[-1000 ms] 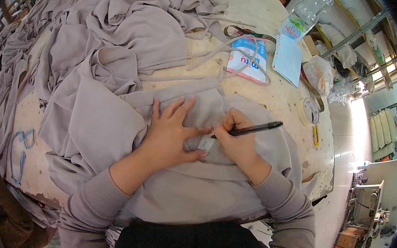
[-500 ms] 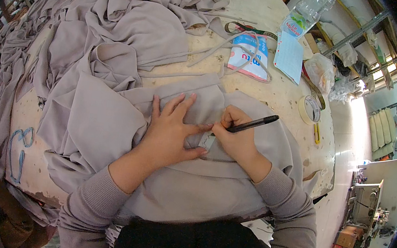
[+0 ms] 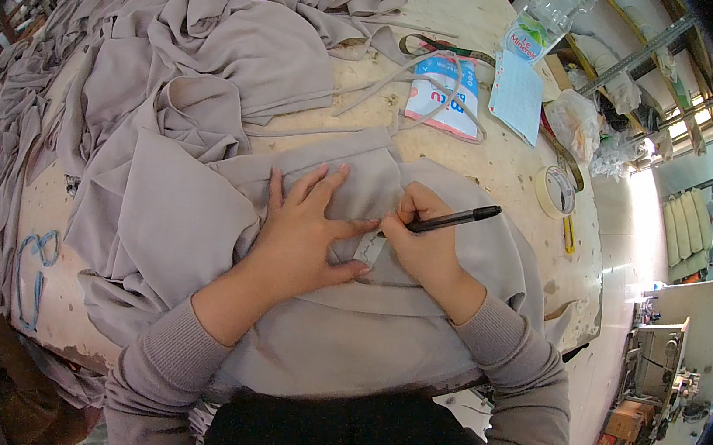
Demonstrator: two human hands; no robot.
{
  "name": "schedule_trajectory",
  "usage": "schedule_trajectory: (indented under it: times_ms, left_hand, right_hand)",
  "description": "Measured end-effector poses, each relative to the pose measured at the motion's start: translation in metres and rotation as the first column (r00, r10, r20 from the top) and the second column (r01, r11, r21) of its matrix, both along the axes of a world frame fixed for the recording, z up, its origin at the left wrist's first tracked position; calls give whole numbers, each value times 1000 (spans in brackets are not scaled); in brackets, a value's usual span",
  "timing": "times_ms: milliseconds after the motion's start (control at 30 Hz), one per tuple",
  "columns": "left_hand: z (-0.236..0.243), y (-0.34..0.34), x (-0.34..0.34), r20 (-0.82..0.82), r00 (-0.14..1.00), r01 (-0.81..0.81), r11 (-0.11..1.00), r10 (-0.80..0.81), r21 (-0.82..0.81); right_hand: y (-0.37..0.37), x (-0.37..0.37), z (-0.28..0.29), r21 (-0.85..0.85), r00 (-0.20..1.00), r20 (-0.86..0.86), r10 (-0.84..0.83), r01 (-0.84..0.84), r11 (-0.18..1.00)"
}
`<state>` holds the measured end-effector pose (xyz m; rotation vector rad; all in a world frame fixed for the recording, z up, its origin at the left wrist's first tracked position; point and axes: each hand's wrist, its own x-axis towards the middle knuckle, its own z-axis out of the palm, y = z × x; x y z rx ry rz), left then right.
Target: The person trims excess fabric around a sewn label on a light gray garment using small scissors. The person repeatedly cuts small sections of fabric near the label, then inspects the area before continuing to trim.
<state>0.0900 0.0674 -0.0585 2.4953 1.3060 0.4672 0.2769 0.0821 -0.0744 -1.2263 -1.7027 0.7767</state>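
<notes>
My left hand [image 3: 292, 246] lies on grey fabric [image 3: 316, 341] with fingers spread, its thumb and index fingertip at the edges of a small pale label [image 3: 370, 248]. My right hand [image 3: 423, 252] grips a black pen [image 3: 458, 217] at that label; the pen's tip is hidden by my fingers. The cloth lies folded under both hands, with a long flat band above them.
Heaped fabric [image 3: 205, 12] covers the table's [image 3: 372, 84] back left. A packet [image 3: 442, 105], blue paper [image 3: 516, 97], bottle [image 3: 542, 24], tape roll [image 3: 554, 192] and yellow cutter [image 3: 569, 235] lie rightward. Blue cord [image 3: 35, 300] lies left. Another person's sleeved arm [image 3: 22, 378] is at lower left.
Both my hands and the pen have shifted slightly upward in the picture, along with the table and items. The other person's hand at the far left has moved upward.
</notes>
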Motion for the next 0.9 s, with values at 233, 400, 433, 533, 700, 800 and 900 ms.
schedule_trajectory:
  times_ms: [233,400,433,533,700,800,900]
  left_hand:
    - [1,0,1,12,1000,-10,1000,10,-2]
    - [-2,0,0,0,1000,-12,1000,12,-9]
    - [-2,0,0,-4,1000,-9,1000,9,-12]
    - [-3,0,0,-14,1000,9,1000,-9,10]
    - [-7,0,0,-45,999,-5,999,7,48]
    - [-5,0,3,-60,998,-2,997,7,74]
    - [15,-9,4,-34,999,25,977,-18,211]
  right_hand:
    - [1,1,-2,-18,999,-45,-10,9,1000]
    - [1,1,-6,-38,990,-129,-50,45,998]
    - [3,4,-3,-81,967,-244,-68,49,995]
    - [15,23,17,-109,922,-343,-178,149,983]
    - [43,104,57,117,741,525,-420,425,897]
    - [52,134,56,163,493,753,-436,501,850]
    - [52,138,56,536,410,617,-672,406,740]
